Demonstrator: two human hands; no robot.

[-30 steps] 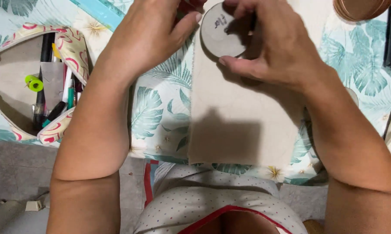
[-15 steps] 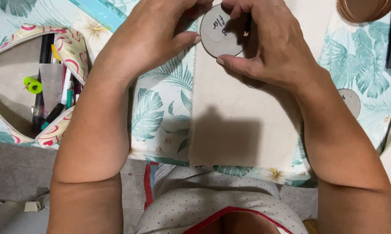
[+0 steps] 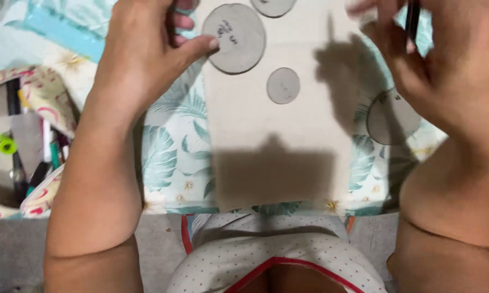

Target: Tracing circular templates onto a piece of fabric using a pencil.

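The large grey disc (image 3: 234, 38) lies on the beige sheet (image 3: 277, 135), near its upper left corner. The left hand (image 3: 146, 59) pins the disc with its thumb; the right hand (image 3: 445, 70), beyond the sheet's right edge, grips a dark pen (image 3: 412, 21). This looks like positioning a template; tracing calls for steady pressure. Bare sheet lies below the disc.

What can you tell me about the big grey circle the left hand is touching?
The large grey disc is flat, round and matte, seemingly cut from card or felt, with small dark handwritten marks near its middle. It lies flat on the beige sheet, its top edge cut off by the frame. The left hand rests its thumb tip on the disc's left edge. A smaller grey disc lies apart, below and right of it.
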